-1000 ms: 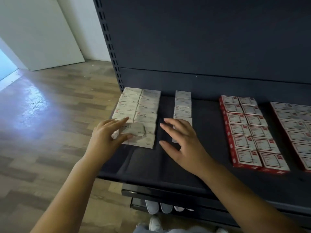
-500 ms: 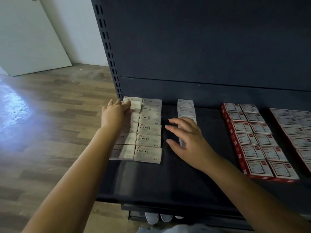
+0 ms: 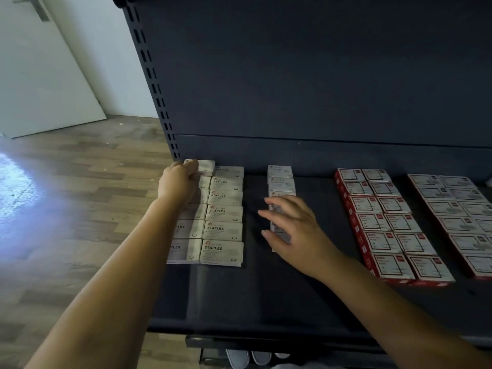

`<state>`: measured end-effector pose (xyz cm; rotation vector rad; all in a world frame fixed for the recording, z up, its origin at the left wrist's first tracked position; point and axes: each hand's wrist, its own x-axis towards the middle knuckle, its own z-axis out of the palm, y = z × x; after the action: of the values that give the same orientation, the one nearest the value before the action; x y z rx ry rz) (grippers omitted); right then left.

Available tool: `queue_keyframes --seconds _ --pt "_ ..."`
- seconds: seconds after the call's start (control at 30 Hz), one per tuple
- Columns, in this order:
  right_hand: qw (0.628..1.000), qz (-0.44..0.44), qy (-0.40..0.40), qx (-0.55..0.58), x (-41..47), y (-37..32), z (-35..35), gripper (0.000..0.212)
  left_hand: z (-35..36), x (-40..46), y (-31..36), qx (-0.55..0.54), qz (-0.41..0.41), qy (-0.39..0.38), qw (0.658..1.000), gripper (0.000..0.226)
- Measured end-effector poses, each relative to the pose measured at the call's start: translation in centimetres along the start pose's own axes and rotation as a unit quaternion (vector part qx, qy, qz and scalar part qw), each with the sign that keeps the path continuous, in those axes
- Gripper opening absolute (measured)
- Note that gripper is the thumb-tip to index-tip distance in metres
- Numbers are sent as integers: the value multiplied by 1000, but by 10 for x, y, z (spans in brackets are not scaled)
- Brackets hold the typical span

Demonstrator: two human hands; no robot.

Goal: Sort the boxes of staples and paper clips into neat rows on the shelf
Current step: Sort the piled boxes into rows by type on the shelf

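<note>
Left hand (image 3: 177,179) grips a white box (image 3: 205,166) at the shelf's (image 3: 266,294) eleven o'clock corner; right hand (image 3: 295,230), fingers spread loosely, rests over the middle row (image 3: 281,179).

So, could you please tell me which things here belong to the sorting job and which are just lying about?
Job: white staples boxes, staples box gripped by left hand, paper clips boxes under right hand, red boxes, shelf.
Lying about: door, shoes.
</note>
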<state>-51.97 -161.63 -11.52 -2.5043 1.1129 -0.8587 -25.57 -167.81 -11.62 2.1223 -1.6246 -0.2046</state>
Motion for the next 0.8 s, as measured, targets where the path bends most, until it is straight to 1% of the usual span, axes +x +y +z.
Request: queue_keyframes --seconds 0.07,0.1,0.17,0.23,0.33,0.4,0.47,0.57,0.67,0.73,0.8 --pt "1000 1 11 -11 -5 2 -4 45 -4 -10 11 0 -34 18 999 35" --pt "1000 0 21 -20 -8 4 -7 44 -5 -19 17 3 -39 30 999 41" --pt "998 -1 41 -40 -15 10 -14 43 -4 -43 32 13 -13 49 999 46" --pt "997 6 58 -55 -25 17 -23 42 1 -71 49 7 29 40 999 47" --pt "994 25 75 -80 -42 34 -37 43 16 -108 78 16 60 -1 998 48" --pt "992 39 80 -87 -55 47 -50 42 25 -124 100 19 102 -7 995 47" --pt "992 56 83 -76 -70 64 -65 38 33 -135 125 -3 140 -2 990 50" --pt "991 74 93 -65 -95 92 -93 38 49 -149 167 -29 163 -15 986 52" --pt "986 99 103 -84 -121 126 -126 38 67 -160 214 -45 186 -20 981 47" --pt "981 125 114 -91 -138 151 -148 37 77 -166 247 -42 217 -19 975 44" --pt "978 134 127 -99 -152 175 -172 39 89 -170 281 -39 222 -30 974 44"
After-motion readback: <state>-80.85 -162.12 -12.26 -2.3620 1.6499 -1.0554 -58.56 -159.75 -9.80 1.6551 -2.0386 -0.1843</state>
